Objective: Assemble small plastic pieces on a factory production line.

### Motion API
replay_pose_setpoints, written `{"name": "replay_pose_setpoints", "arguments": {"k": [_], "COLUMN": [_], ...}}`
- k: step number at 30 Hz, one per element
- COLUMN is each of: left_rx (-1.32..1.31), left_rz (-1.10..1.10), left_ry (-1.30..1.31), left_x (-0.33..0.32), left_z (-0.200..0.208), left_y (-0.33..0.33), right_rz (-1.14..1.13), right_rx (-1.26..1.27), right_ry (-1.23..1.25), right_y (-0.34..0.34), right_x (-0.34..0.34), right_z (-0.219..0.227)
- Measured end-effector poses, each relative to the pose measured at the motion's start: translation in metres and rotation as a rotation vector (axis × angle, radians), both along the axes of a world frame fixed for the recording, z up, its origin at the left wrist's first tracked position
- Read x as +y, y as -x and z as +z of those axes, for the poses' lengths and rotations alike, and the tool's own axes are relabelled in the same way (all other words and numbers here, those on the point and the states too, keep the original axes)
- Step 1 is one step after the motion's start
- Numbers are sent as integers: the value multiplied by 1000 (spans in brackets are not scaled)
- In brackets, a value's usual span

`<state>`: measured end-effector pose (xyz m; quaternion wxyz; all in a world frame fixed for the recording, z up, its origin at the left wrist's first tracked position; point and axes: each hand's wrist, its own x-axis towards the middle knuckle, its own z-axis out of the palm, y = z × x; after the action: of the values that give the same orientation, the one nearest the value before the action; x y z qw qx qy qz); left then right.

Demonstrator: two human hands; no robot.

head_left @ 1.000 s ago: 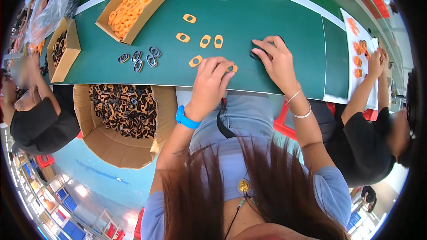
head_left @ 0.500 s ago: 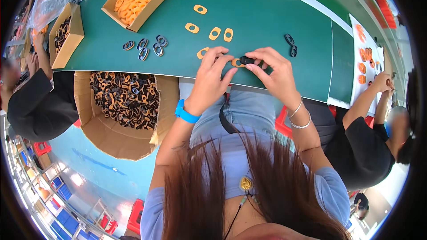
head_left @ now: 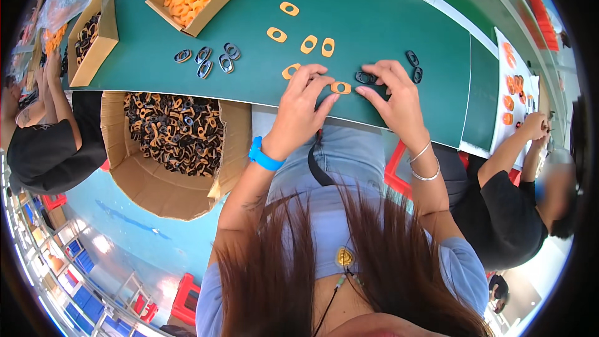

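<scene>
Green tabletop (head_left: 374,19) runs across our front, with a carton of orange rings (head_left: 153,4) at its far left. One orange ring (head_left: 335,92) lies near the table edge between our hands, its long axis running left to right, roughly along that edge. Our left hand (head_left: 298,105) is nearer: thumb and forefinger stand slightly apart at the ring's left end, though we cannot tell whether they touch it. Our right hand (head_left: 400,101) has thumb and fingers more widely parted, the thumb just beside the ring's right end. By its forefinger sits a black ring (head_left: 364,77), to the right of the orange one and a little farther from us; whether we grip it or it rests on the table, we cannot tell.

Half a second ago we pinch that black ring over the orange one's right end; now the two are apart and our right fingers spread wider.
</scene>
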<state>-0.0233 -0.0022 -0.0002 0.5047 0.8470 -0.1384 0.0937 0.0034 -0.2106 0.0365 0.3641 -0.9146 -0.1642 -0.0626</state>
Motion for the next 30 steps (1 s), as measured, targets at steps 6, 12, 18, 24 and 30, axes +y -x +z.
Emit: {"name": "replay_pose_setpoints", "arguments": {"k": [6,12,18,24,30], "left_rx": [17,7,2,20,-117], "left_rz": [12,17,14,15,-81], "left_ry": [39,18,37,26,-70], "left_x": [0,2,2,2,3], "left_z": [2,4,2,3,1], "left_y": [1,5,4,6,-1], "right_rz": [113,160,158,108,169], "right_rx": [74,78,77,48,107], "right_ry": [-103,-56,-52,-43,-86], "right_y": [4,3,1,6,-2], "right_x": [7,17,22,20,18], "right_z": [5,-4,-4,-11,-12]}}
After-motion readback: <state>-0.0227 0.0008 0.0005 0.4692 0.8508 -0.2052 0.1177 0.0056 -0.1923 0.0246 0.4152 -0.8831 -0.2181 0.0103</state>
